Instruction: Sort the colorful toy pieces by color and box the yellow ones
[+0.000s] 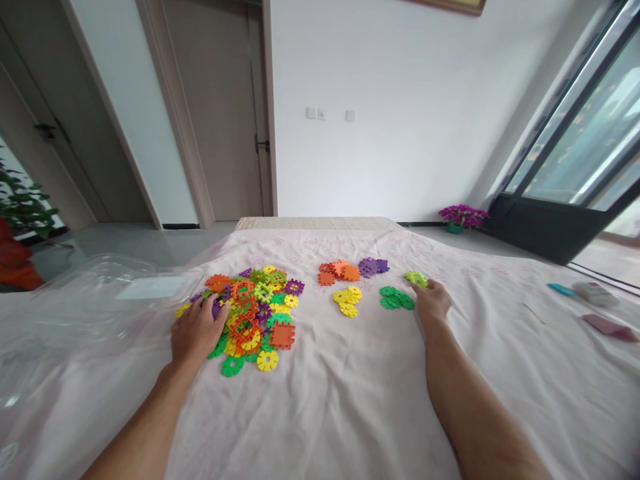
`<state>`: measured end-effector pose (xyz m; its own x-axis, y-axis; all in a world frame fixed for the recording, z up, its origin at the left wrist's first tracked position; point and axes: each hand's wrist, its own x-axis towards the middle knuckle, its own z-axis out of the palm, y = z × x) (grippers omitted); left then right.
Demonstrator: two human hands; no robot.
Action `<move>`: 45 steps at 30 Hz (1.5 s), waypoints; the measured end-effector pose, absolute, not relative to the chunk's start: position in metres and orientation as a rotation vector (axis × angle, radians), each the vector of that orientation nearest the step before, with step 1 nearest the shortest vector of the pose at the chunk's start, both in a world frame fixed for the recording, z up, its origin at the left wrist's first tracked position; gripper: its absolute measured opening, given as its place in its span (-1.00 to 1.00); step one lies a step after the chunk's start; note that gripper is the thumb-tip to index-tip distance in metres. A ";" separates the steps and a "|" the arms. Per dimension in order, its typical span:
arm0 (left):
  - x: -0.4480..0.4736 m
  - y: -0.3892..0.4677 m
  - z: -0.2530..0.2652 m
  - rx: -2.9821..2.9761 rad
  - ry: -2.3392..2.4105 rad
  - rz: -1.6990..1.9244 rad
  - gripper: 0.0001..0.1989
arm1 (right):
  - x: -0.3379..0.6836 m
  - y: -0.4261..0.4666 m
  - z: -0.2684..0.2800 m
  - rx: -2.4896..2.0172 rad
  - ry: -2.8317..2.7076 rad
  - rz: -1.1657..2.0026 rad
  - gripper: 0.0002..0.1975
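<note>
On the cloth to the left lies a mixed pile of plastic interlocking building pieces (245, 320) in orange, yellow, green and purple. My left hand (197, 327) rests at the pile's left side, its fingers curled over a purple building piece (217, 309); its fingertips are partly hidden. My right hand (433, 299) reaches out on the right and pinches a light green building piece (415, 277) at the cloth. Between the hands lie small sorted groups: orange squares (339, 271), purple pieces (370, 267), yellow discs (348, 301) and green discs (397, 298).
A clear plastic box (110, 300) sits left of the pile. At the far right are a blue item (562, 289), a whitish object (596, 293) and a pink item (610, 327). The pale cloth (320, 413) is wrinkled. Potted magenta flowers (463, 216) stand beyond it.
</note>
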<state>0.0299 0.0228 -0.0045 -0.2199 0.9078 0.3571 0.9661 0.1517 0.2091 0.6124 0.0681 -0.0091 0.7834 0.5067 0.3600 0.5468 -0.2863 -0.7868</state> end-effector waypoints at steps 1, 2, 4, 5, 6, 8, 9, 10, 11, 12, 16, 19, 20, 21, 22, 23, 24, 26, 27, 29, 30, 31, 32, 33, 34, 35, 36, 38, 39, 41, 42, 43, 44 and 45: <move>0.030 0.022 -0.004 -1.859 -2.265 -0.603 -0.45 | 0.613 0.067 -0.009 -1.955 -0.780 -0.041 -0.46; 0.031 0.022 -0.004 -1.855 -2.262 -0.610 -0.45 | 0.613 0.066 -0.009 -1.967 -0.772 -0.038 -0.46; 0.032 0.021 -0.003 -1.850 -2.261 -0.620 -0.46 | 0.609 0.065 -0.006 -1.984 -0.765 -0.062 -0.47; 0.032 0.021 -0.002 -1.851 -2.263 -0.621 -0.46 | 0.606 0.065 -0.005 -1.980 -0.772 -0.093 -0.48; 0.033 0.020 -0.002 -1.850 -2.265 -0.621 -0.46 | 0.600 0.066 -0.003 -1.966 -0.791 -0.127 -0.50; 0.034 0.019 0.000 -1.848 -2.265 -0.618 -0.47 | 0.584 0.070 0.001 -1.897 -0.899 -0.162 -0.55; 0.035 0.018 0.001 -1.847 -2.265 -0.618 -0.47 | 0.571 0.072 0.004 -1.842 -0.990 -0.151 -0.59; 0.035 0.018 0.001 -1.845 -2.265 -0.618 -0.47 | 0.557 0.073 0.006 -1.775 -1.101 -0.119 -0.63; 0.035 0.018 0.002 -1.844 -2.267 -0.618 -0.47 | 0.540 0.074 0.008 -1.701 -1.228 -0.073 -0.68; 0.035 0.018 0.002 -1.842 -2.271 -0.618 -0.47 | 0.521 0.074 0.010 -1.619 -1.355 -0.027 -0.72; 0.034 0.019 0.002 -1.842 -2.281 -0.625 -0.48 | 0.439 0.056 0.016 -1.260 -1.978 0.220 -0.79; 0.034 0.020 0.002 -1.847 -2.284 -0.623 -0.48 | 0.387 0.032 0.023 -1.085 -2.224 0.387 -0.77; 0.034 0.020 0.002 -1.848 -2.287 -0.621 -0.48 | 0.374 0.024 0.025 -1.065 -2.265 0.413 -0.74; 0.034 0.020 0.002 -1.848 -2.290 -0.619 -0.48 | 0.363 0.017 0.027 -1.057 -2.295 0.417 -0.70; 0.034 0.019 0.002 -1.846 -2.292 -0.619 -0.48 | 0.354 0.011 0.029 -1.050 -2.327 0.403 -0.65; 0.035 0.019 0.002 -1.845 -2.291 -0.619 -0.48 | 0.347 0.006 0.030 -1.036 -2.362 0.375 -0.60; 0.035 0.019 0.002 -1.842 -2.287 -0.621 -0.48 | 0.341 0.002 0.031 -1.013 -2.404 0.337 -0.54; 0.035 0.020 0.001 -1.832 -2.277 -0.627 -0.48 | 0.334 -0.003 0.030 -0.950 -2.494 0.254 -0.45; 0.035 0.020 0.001 -1.829 -2.272 -0.630 -0.48 | 0.332 -0.005 0.029 -0.925 -2.529 0.221 -0.43; 0.035 0.020 -0.001 -1.826 -2.265 -0.635 -0.49 | 0.330 -0.007 0.028 -0.909 -2.574 0.178 -0.45; 0.034 0.020 -0.001 -1.826 -2.264 -0.637 -0.49 | 0.330 -0.007 0.027 -0.905 -2.590 0.171 -0.50; 0.034 0.021 -0.002 -1.829 -2.261 -0.637 -0.49 | 0.330 -0.008 0.027 -0.892 -2.604 0.173 -0.57; 0.034 0.021 -0.002 -1.830 -2.260 -0.638 -0.49 | 0.331 -0.008 0.027 -0.869 -2.614 0.179 -0.63; 0.034 0.021 -0.002 -1.830 -2.261 -0.638 -0.49 | 0.332 -0.008 0.028 -0.840 -2.618 0.190 -0.68; 0.034 0.021 -0.002 -1.830 -2.264 -0.638 -0.49 | 0.333 -0.008 0.028 -0.807 -2.616 0.206 -0.70; 0.034 0.021 -0.002 -1.831 -2.267 -0.637 -0.49 | 0.334 -0.008 0.028 -0.782 -2.600 0.226 -0.71; 0.033 0.022 -0.002 -1.831 -2.270 -0.635 -0.48 | 0.336 -0.007 0.028 -0.771 -2.569 0.248 -0.70; 0.033 0.022 -0.002 -1.835 -2.278 -0.630 -0.48 | 0.340 -0.003 0.027 -0.802 -2.463 0.296 -0.69; 0.032 0.022 -0.003 -1.837 -2.279 -0.629 -0.48 | 0.342 0.000 0.026 -0.842 -2.392 0.309 -0.69; 0.032 0.023 -0.003 -1.839 -2.280 -0.628 -0.48 | 0.348 0.007 0.025 -0.955 -2.229 0.307 -0.68; 0.032 0.023 -0.003 -1.839 -2.280 -0.629 -0.48 | 0.351 0.012 0.024 -1.016 -2.150 0.294 -0.69; 0.031 0.023 -0.003 -1.838 -2.280 -0.631 -0.48 | 0.355 0.018 0.024 -1.076 -2.078 0.280 -0.69; 0.031 0.023 -0.003 -1.837 -2.280 -0.634 -0.49 | 0.359 0.023 0.024 -1.133 -2.010 0.275 -0.70; 0.032 0.023 -0.003 -1.837 -2.279 -0.636 -0.49 | 0.364 0.029 0.024 -1.188 -1.945 0.288 -0.71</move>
